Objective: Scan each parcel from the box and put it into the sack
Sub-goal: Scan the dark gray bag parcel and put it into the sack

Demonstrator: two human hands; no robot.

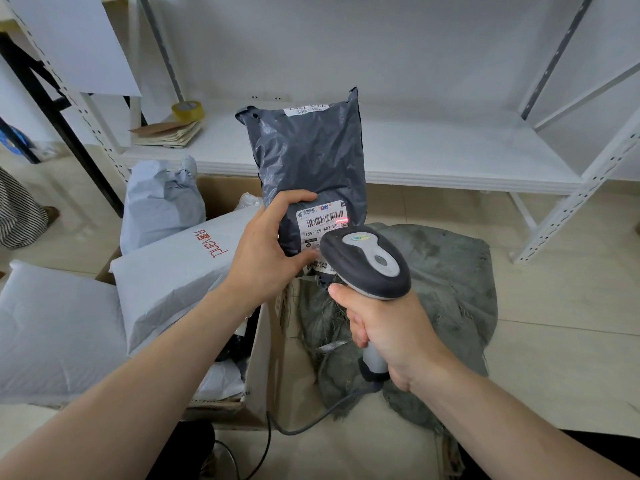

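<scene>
Your left hand (266, 251) grips the dark parcel (311, 157) at its lower left edge, fingers curled round it, and holds it upright in front of the shelf (415, 150), above the spot where the box (266, 358) meets the sack (443, 278). The parcel's label (322, 220) faces you, and a red scan line glows at the right end of its barcode. Your right hand (391, 330) is clenched round the handle of the scanner (367, 261), whose head points at the label and hides its lower right corner. The scanner's cable (311, 422) trails from the handle down across the floor. The cardboard box sits low on the left, open, with a white parcel (173, 271) printed in red lying across its top and a pale grey parcel (159, 202) standing behind that. Another white parcel (52, 330) lies just beside the box, farther left. The sack, grey-green and crumpled, lies on the floor to the right of the box, touching it. On the shelf's left end sit a tape roll (188, 110) and a stack of envelopes (169, 131).
</scene>
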